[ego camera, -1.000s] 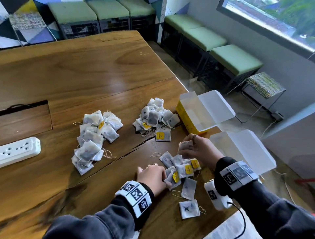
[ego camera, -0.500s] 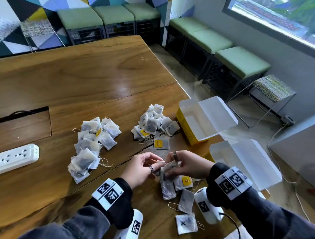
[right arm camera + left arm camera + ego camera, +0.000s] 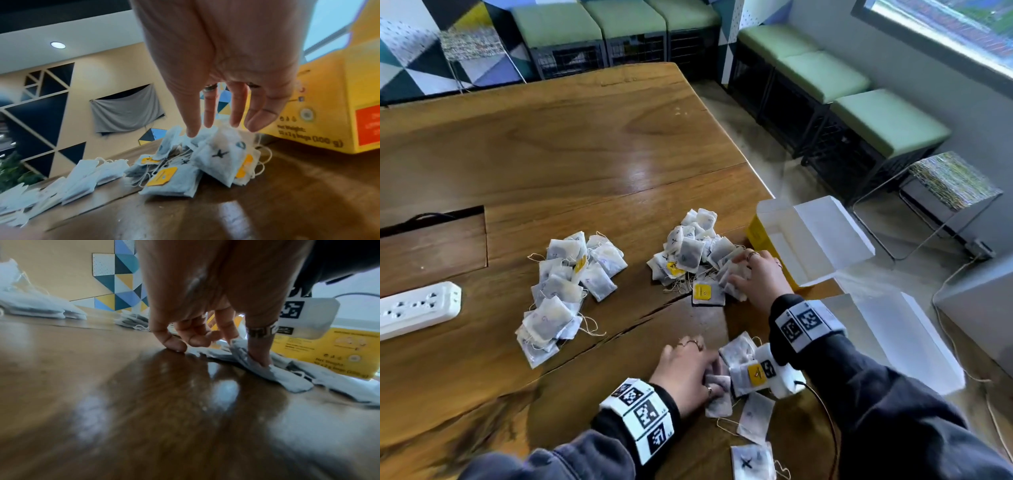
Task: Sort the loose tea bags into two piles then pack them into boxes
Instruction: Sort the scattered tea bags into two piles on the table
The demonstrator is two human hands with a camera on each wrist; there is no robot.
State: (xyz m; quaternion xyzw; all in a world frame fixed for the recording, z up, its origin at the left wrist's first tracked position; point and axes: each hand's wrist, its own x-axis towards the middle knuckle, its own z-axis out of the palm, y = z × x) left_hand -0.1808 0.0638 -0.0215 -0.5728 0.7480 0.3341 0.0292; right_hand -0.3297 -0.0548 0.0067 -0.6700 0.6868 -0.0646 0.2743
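Two hands, right hand outspread touching far tea-bag pile, left hand pressing loose tea bag

The yellow box reads "(100 g)"; several tea bags bear a handwritten "X".

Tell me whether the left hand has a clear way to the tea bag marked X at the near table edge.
Probably yes: the marked tea bag lies uncovered just beside the left hand, which only presses a loose bag.
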